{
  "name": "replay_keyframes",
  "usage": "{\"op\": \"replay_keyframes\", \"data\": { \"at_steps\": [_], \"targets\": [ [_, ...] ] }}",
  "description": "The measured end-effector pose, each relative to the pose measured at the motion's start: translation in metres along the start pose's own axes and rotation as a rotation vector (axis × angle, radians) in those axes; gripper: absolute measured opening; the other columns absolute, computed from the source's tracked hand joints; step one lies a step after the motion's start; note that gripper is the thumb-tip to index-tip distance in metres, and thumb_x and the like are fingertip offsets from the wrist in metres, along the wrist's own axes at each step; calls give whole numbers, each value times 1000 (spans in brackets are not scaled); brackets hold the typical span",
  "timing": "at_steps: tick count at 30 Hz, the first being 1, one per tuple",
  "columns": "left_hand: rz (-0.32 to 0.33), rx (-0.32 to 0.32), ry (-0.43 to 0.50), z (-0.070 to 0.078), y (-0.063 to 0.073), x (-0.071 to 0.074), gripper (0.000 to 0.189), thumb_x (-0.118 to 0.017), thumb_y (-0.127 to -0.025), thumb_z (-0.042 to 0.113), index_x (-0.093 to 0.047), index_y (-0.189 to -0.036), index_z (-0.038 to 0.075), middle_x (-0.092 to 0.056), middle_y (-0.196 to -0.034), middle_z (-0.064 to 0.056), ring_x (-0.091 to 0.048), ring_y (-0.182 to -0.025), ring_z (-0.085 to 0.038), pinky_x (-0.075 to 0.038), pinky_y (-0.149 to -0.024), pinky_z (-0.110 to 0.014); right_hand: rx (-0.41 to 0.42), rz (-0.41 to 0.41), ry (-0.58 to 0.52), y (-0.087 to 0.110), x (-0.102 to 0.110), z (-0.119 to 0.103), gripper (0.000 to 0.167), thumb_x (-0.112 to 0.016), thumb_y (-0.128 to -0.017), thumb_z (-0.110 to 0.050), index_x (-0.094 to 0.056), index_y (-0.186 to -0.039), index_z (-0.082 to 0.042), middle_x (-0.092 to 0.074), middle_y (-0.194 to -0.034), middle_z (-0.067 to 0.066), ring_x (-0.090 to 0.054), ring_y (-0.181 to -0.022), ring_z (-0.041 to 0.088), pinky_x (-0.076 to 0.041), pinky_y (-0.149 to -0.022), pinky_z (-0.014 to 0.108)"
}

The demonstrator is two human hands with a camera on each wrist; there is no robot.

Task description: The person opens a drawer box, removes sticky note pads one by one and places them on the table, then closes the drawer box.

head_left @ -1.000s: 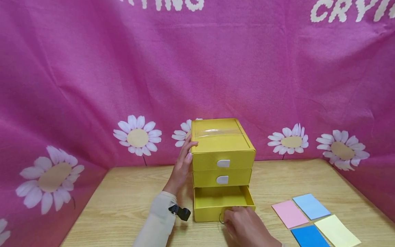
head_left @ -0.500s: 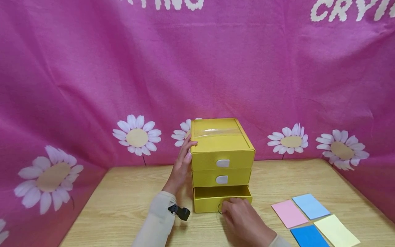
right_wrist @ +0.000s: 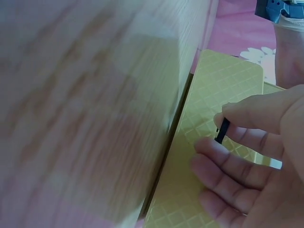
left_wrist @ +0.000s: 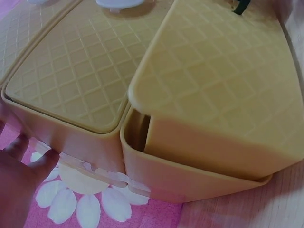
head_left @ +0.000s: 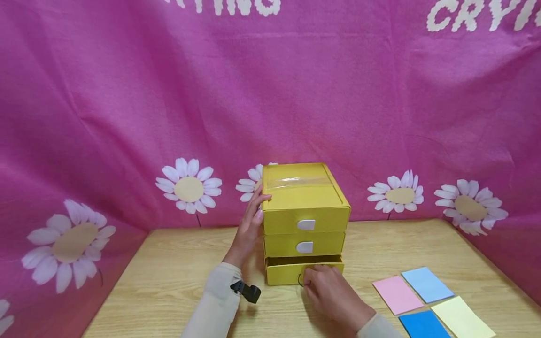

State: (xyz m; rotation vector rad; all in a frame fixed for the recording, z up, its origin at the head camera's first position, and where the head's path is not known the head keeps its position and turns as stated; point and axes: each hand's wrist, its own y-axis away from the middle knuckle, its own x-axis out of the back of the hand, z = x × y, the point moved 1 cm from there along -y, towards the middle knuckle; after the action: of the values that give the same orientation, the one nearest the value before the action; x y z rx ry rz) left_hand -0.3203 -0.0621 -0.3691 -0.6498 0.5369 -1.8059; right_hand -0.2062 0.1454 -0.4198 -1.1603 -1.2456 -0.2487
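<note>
A yellow three-drawer cabinet (head_left: 306, 197) stands on the table, with white tabs on its upper two drawers. Its bottom drawer (head_left: 281, 274) sticks partly out, leaving a dark gap above its front. My right hand (head_left: 331, 291) pinches the black loop handle (right_wrist: 222, 131) of that drawer between thumb and fingers, as the right wrist view shows. Against the cabinet's left side rests my left hand (head_left: 247, 230), fingers extended, one fingertip over the top edge. In the left wrist view, its fingers (left_wrist: 45, 164) touch the cabinet's side wall. The drawer's inside is mostly hidden.
To the right on the wooden table (head_left: 177, 281) lie a pink pad (head_left: 397, 295), a light blue pad (head_left: 427, 284), a pale yellow pad (head_left: 462, 317) and a blue pad (head_left: 424, 325). A pink cloth with daisies (head_left: 270, 94) hangs behind.
The bottom drawer has slid inward, away from me, along with my right hand on its handle. Its visible opening has narrowed. My left hand stays on the cabinet's side.
</note>
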Motion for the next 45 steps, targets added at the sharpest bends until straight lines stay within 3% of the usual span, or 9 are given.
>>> {"op": "replay_keyframes", "data": {
  "at_steps": [9, 17, 21, 33, 39, 41, 45],
  "targets": [
    [1, 10, -10, 0, 0, 1, 40, -34, -101, 19, -42, -140, 15, -11, -162, 0, -7, -147, -17, -13, -114, -55, 20, 6, 27, -6, -4, 6, 19, -71, -70, -6, -59, -70, -22, -54, -69, -12, -55, -66, 10, -43, -60, 32],
    [-19, 36, 12, 34, 2, -1, 41, -33, -98, 9, -39, -137, -1, -10, -160, -16, -7, -147, -31, -13, -113, -57, 3, -1, 17, -9, -7, 10, 21, -70, -71, -6, -58, -69, -22, -52, -68, -12, -54, -66, 10, -42, -62, 33],
    [-20, 46, -3, 38, 2, 0, 40, -33, -99, 9, -39, -137, -3, -10, -160, -17, -8, -147, -31, -14, -113, -56, -5, -7, 25, -10, -9, 11, 20, -71, -71, -7, -57, -69, -22, -52, -68, -11, -54, -67, 11, -39, -61, 31],
    [-23, -25, 8, 34, 3, -1, 38, -34, -97, 4, -41, -133, -5, -12, -158, -23, -9, -146, -36, -15, -112, -58, -3, -11, 16, -9, -11, 12, 21, -71, -72, -8, -57, -69, -23, -51, -68, -12, -53, -66, 10, -39, -61, 31],
    [-5, -27, -6, 6, 2, 1, 38, -35, -100, 12, -44, -136, 8, -13, -161, -11, -11, -147, -26, -16, -113, -57, -5, -6, 23, -9, -11, 11, 21, -71, -72, -8, -57, -69, -23, -51, -69, -12, -53, -67, 10, -40, -62, 31],
    [-2, -25, -21, 10, 2, 2, 38, -34, -100, 13, -44, -136, 7, -14, -161, -11, -10, -147, -26, -16, -113, -56, -4, -5, 25, -11, -11, 11, 21, -71, -72, -8, -57, -69, -23, -51, -69, -12, -53, -67, 10, -39, -62, 31],
    [-14, -2, -26, 32, 1, 2, 38, -34, -99, 10, -44, -135, 1, -14, -159, -17, -11, -147, -30, -16, -113, -56, -5, 0, 39, -13, -11, 12, 21, -72, -71, -9, -56, -68, -23, -50, -68, -12, -53, -66, 10, -39, -61, 31]
  ]
}}
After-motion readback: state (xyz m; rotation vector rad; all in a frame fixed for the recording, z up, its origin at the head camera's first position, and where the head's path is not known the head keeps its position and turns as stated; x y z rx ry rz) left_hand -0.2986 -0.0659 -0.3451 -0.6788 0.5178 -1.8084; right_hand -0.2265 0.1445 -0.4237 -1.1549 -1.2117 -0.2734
